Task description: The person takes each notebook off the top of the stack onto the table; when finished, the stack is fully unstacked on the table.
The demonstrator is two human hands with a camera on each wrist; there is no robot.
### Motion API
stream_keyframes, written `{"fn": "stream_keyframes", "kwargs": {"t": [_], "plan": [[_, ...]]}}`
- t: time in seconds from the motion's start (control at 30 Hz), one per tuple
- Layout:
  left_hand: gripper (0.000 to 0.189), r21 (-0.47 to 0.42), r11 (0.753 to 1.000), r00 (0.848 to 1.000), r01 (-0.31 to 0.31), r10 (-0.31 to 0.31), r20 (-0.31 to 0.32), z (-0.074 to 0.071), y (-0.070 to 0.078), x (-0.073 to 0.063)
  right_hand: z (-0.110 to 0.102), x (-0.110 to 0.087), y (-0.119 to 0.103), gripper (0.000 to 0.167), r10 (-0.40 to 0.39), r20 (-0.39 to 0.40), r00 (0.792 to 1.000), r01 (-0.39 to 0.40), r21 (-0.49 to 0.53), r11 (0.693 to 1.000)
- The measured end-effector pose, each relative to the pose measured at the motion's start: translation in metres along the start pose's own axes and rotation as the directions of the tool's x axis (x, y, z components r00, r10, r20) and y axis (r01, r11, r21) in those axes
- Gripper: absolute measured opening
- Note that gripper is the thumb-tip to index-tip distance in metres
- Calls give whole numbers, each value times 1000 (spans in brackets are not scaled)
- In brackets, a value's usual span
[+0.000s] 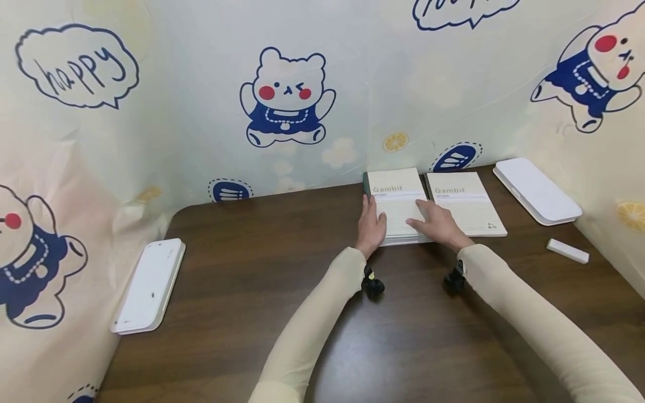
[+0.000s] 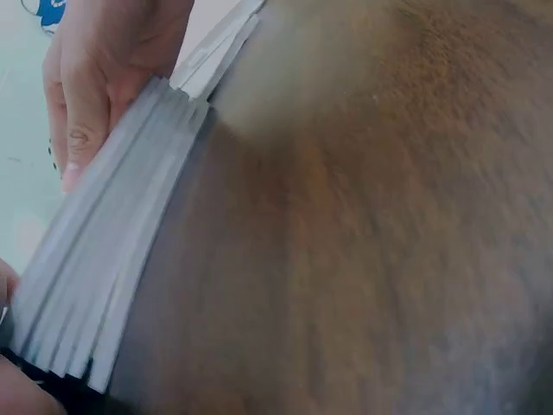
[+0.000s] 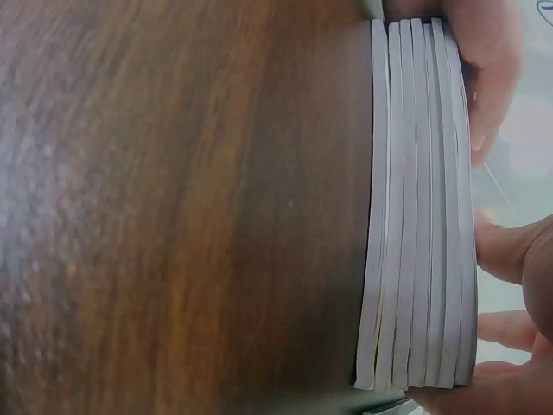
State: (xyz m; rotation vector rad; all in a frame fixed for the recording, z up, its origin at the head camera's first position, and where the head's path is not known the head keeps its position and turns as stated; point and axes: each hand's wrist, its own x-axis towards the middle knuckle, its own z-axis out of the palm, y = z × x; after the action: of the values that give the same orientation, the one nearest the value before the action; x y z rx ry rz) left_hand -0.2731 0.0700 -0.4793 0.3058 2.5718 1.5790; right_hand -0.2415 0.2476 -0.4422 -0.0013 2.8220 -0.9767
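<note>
A stack of several notebooks (image 1: pixel 397 204) with pale "Gambit" covers lies near the table's back edge. At its left side my left hand (image 1: pixel 372 228) holds it, thumb over the cover and fingers along the edge. My right hand (image 1: pixel 439 224) grips the right side, its thumb and a finger on the cover. The page edges (image 3: pixel 415 207) of the stack show in the right wrist view, with right-hand fingers (image 3: pixel 505 246) at one end. Another "Gambit" notebook (image 1: pixel 466 207) lies close on the right, partly behind my right hand.
The brown wooden table (image 1: pixel 262 291) meets a patterned wall covering (image 1: pixel 201 112). A white flat case (image 1: pixel 538 190) lies at the back right, with a small white bar (image 1: pixel 568 251) in front of it. Another white case (image 1: pixel 149 285) sits along the left edge.
</note>
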Motion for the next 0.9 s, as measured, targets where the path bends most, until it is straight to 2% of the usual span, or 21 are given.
{"fn": "stream_keyframes", "kwargs": {"t": [0.17, 0.43, 0.67, 0.83, 0.9], "plan": [[64, 41, 999, 1000, 20, -21, 14, 2, 2, -4, 4, -1, 4, 72, 3, 4, 1000, -3, 6, 1000], [64, 12, 999, 999, 37, -37, -28, 3, 5, -3, 5, 2, 4, 71, -21, 3, 1000, 21, 10, 1000], [58, -9, 1000, 997, -19, 19, -70, 0, 17, -1, 1, 1, 6, 71, -34, -7, 999, 34, 6, 999], [44, 0, 996, 986, -87, 86, -144, -5, 32, 8, 1, 1, 9, 70, -47, -35, 998, 47, 10, 999], [42, 20, 997, 984, -70, 72, -165, -8, 37, 12, 2, 1, 10, 70, -46, -35, 998, 46, 23, 999]]}}
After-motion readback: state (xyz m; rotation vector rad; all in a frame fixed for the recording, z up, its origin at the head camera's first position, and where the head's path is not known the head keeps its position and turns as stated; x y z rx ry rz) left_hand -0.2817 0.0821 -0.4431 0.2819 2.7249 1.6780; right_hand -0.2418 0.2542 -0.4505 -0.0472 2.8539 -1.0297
